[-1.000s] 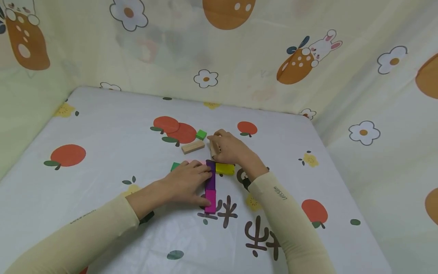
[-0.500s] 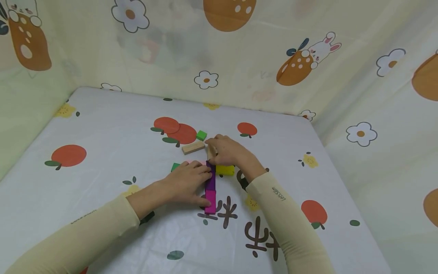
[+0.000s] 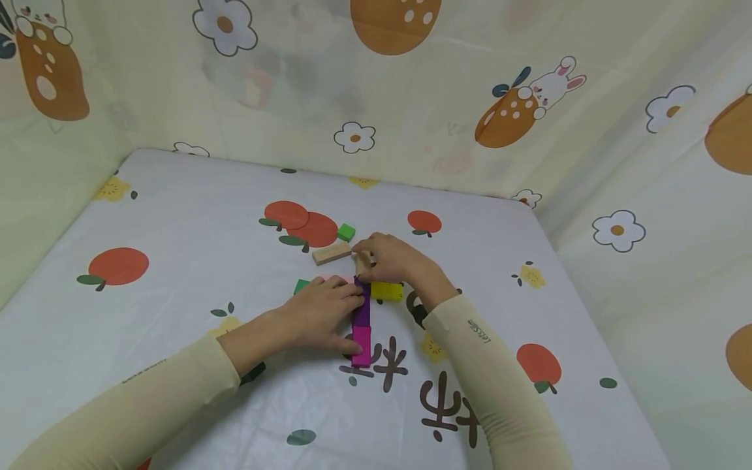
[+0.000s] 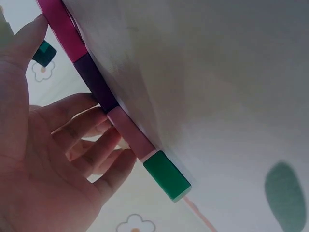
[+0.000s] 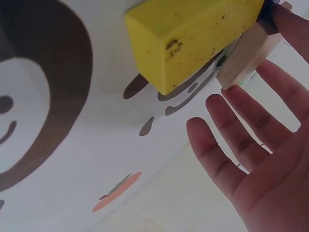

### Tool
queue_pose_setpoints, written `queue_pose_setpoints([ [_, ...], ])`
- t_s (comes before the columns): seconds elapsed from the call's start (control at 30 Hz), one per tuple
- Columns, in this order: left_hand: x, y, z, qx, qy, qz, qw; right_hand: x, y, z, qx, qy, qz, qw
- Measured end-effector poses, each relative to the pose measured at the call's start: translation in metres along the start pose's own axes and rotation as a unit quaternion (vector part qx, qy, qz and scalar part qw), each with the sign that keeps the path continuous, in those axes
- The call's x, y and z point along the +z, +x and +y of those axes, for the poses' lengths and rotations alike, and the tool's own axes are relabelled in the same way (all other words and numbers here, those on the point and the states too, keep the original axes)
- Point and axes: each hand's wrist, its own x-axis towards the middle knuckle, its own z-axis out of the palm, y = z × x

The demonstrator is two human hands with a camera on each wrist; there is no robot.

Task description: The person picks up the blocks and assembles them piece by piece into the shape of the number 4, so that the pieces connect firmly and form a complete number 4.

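In the head view, my left hand (image 3: 317, 310) rests on a row of blocks. Its thumb touches the magenta block (image 3: 361, 338), and its fingertips touch the purple block (image 3: 361, 314) behind it. A pink block (image 4: 133, 130) and a green block (image 4: 167, 176) branch off to the left, partly hidden by that hand in the head view. My right hand (image 3: 395, 258) pinches a plain wooden block (image 3: 363, 263) between thumb and fingers, at the far end of the purple one. Right of the purple block lies a yellow block (image 3: 386, 292) with dark specks.
Another wooden block (image 3: 331, 252) lies behind the left hand. Beyond it sits a small light-green cube (image 3: 346, 232). A white cloth (image 3: 223, 405) printed with fruit covers the table, and patterned curtains (image 3: 294, 85) enclose it at the back and sides.
My right hand has drawn the wooden block slightly left and nearer, against the purple block's far end, and then stays almost still. The left hand has kept its place.
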Motion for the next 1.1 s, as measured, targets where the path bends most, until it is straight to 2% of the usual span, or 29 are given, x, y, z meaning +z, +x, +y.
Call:
queue_pose_setpoints([
  [0.27, -0.0011, -0.0001, -0.0001, 0.002, -0.002, -0.002, 1.0, 0.0024, 0.001, 0.0041, -0.007, 0.018, 0.005, 0.9998],
  [0.63, 0.0, -0.0004, -0.0004, 0.014, 0.005, 0.007, 0.9999, 0.0046, -0.001, 0.0012, -0.025, 0.011, -0.002, 0.9996],
  [1.1, 0.0002, -0.0014, -0.0004, 0.014, 0.004, 0.008, 0.9999, 0.0101, -0.006, -0.0029, -0.017, 0.014, -0.002, 0.9997],
])
